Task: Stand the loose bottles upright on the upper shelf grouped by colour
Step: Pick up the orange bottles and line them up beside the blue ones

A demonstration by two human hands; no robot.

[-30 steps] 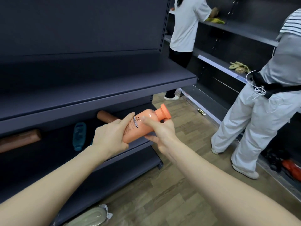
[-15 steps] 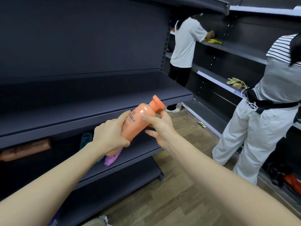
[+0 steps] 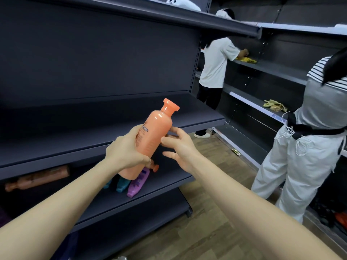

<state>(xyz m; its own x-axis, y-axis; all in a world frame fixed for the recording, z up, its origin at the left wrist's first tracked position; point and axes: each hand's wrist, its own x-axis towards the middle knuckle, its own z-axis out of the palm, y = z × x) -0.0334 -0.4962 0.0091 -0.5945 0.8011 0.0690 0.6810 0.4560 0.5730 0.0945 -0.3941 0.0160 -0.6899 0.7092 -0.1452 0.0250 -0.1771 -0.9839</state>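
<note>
At the centre of the frame, the left hand (image 3: 127,149) grasps the orange shampoo bottle (image 3: 154,134) round its lower body, cap tilted up and to the right, in front of the upper shelf (image 3: 84,136) and not standing on it. The right hand (image 3: 180,147) is released, fingers spread, its fingertips seemingly just touching the bottle's side. Below, on the lower shelf (image 3: 165,181), a purple bottle (image 3: 138,182) and a teal bottle (image 3: 123,183) lie side by side, and a brown bottle (image 3: 37,177) lies at left.

Bare left hand (image 3: 125,152), bare right hand (image 3: 180,147), bare forearms (image 3: 56,203).
</note>
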